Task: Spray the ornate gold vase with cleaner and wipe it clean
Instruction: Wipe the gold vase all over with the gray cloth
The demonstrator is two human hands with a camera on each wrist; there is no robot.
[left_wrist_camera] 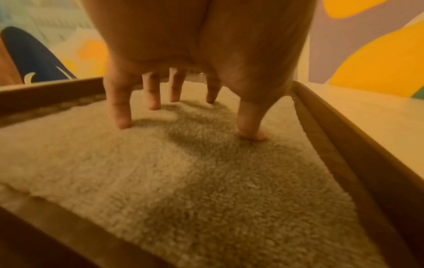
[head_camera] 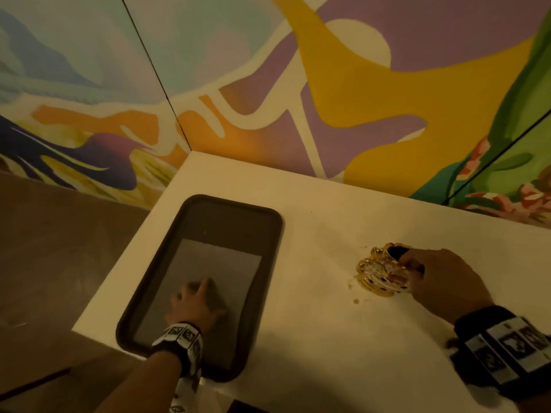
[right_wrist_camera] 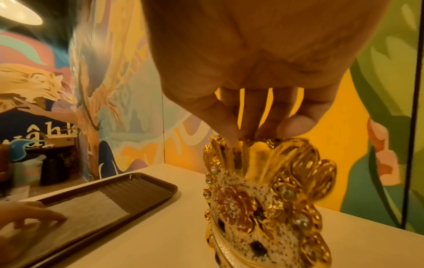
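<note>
The ornate gold vase [head_camera: 377, 277] [right_wrist_camera: 263, 199], set with stones, stands upright on the white table [head_camera: 313, 347] at the right. My right hand [head_camera: 407, 260] [right_wrist_camera: 250, 136] comes down from above and pinches its scalloped rim, thumb and fingertips on the gold petals. At the left, a grey fluffy cloth [head_camera: 220, 260] [left_wrist_camera: 160, 190] [right_wrist_camera: 91, 204] lies flat in a dark brown tray [head_camera: 229, 204] [left_wrist_camera: 348, 150] [right_wrist_camera: 140, 176]. My left hand [head_camera: 193, 296] [left_wrist_camera: 183, 125] stands over the cloth with spread fingers, their tips touching it. No spray bottle is in view.
A few small wet spots [head_camera: 356, 301] mark the table just left of the vase. Painted mural walls [head_camera: 357, 99] close the table's far side and meet at a corner. The table's left edge drops to a brown floor [head_camera: 44, 248].
</note>
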